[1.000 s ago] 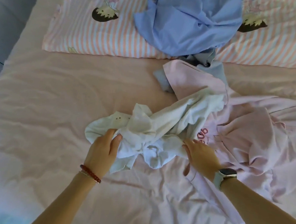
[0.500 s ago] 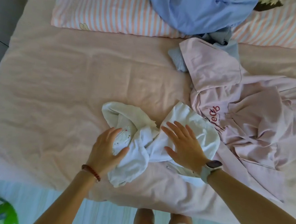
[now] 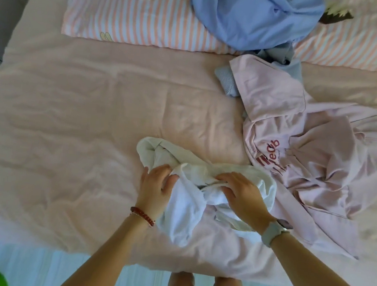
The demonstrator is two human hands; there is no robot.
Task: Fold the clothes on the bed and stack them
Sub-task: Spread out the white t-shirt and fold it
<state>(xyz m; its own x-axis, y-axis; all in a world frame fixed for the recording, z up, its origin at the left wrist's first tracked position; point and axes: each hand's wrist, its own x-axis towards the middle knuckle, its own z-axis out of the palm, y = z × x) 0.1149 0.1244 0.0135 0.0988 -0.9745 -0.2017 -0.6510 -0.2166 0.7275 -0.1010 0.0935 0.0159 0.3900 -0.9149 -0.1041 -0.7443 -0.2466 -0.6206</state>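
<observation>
Right hand (image 3: 242,195), flat before, now joins left hand (image 3: 156,183) gripping the bunched white garment (image 3: 186,203); spreading it flat comes next.

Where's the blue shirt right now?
Head view, top centre-right: the blue shirt lies crumpled on the striped pillow, just beyond the pink garment.

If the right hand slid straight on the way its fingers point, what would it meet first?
The right hand points left across the white garment it grips, so it would probably meet the left hand first, which grips the same garment; bunched white folds lie between them.
</observation>
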